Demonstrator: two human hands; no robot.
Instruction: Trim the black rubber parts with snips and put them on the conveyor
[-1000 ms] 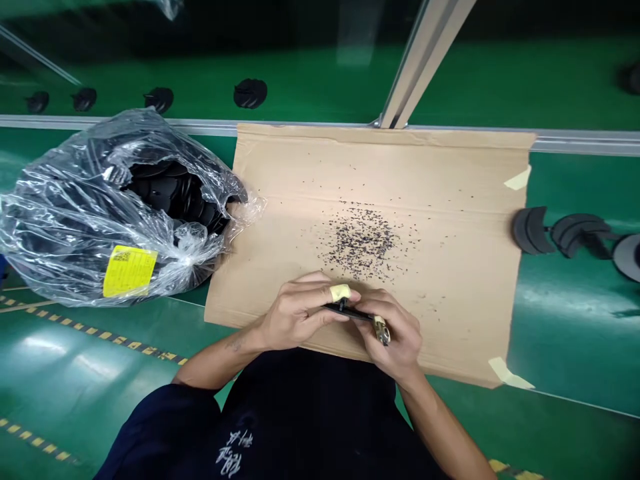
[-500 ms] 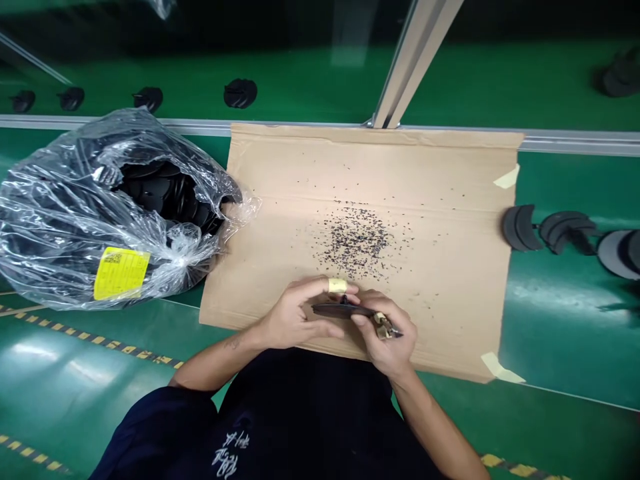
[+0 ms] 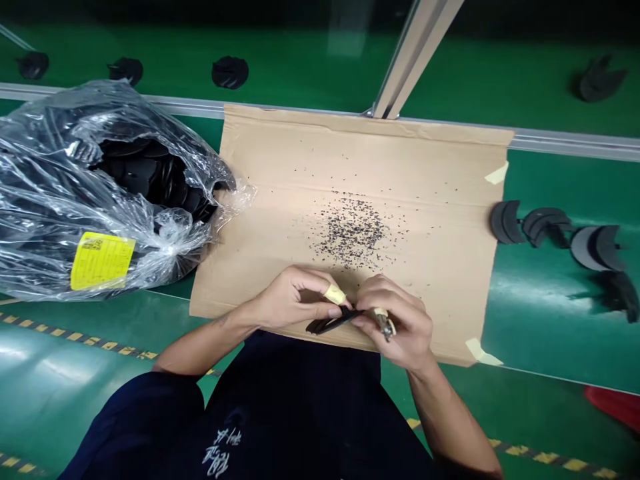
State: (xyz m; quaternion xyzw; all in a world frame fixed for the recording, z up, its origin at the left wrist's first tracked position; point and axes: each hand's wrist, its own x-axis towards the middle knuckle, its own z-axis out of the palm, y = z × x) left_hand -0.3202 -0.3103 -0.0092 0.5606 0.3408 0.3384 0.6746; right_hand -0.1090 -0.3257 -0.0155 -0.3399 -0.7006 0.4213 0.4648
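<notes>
Nearest the camera: dark navy shirt and both forearms coming in over the near edge of the cardboard sheet. Left hand pinches a thin flat black part between thumb and fingers, the index fingertip wrapped in yellow tape; the part is seen edge-on, tilted slightly, held just above the near edge of the cardboard. Right hand is closed around a small metal-tipped tool, its fingers touching the right end of the black part; can't tell the tool type, mostly hidden by fingers. Just beyond the hands, mid-sheet: a scatter of small black shavings, densest in the centre, thinning outward. Cardboard is taped to the green table with masking tape pieces at the right corners. Left of the sheet, touching its edge: clear plastic bag full of black disc-like parts, mouth open toward the cardboard, yellow label on the near side. Right of the sheet, apart from it: a row of black curved parts lying on the table. Far edge: metal rail runs across behind the cardboard, with an angled aluminium post rising from it. Beyond the rail, more black parts sit spaced out on a green surface.
</notes>
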